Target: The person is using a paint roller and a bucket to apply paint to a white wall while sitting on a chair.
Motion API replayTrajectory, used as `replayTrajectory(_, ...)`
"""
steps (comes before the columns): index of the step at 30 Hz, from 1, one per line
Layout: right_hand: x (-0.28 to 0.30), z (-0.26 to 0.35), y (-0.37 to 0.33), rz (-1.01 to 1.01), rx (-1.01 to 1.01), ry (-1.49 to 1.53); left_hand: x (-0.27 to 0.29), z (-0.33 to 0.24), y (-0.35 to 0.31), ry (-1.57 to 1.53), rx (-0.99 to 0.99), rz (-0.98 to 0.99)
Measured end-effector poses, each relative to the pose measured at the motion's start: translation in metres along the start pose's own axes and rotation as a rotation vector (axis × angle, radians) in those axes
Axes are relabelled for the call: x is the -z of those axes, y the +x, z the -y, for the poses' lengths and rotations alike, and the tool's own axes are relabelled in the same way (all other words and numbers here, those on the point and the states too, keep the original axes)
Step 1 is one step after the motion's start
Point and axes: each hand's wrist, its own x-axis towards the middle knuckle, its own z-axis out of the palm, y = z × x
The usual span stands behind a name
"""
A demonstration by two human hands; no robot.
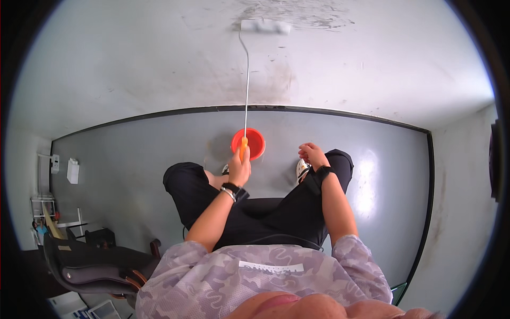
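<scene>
My left hand is closed around the orange handle of a paint roller. Its long thin metal rod reaches away from me, and the white roller sleeve lies against the wall, just below a patch of dark smears. Under the handle, a red bucket stands on the grey floor; I cannot make out what is in it. My right hand hovers by my right knee with its fingers loosely curled, apart from the bucket and the roller. Whether something small is in those fingers is hidden.
A dark skirting strip runs along the foot of the wall. Behind me on the left stands a dark armchair. A white box-shaped object is at the far left, near a rack with several things. Another wall rises at the right.
</scene>
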Motion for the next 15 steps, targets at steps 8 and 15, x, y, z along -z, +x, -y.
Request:
replayTrajectory(8,0.0,0.003,-0.002,-0.005,-0.003,0.029,0.0,-0.136,0.088,0.131,-0.351,0.003)
replayTrajectory(15,0.006,-0.002,-0.003,-0.059,0.001,0.051,-0.035,-0.03,0.085,0.225,-0.355,-0.052)
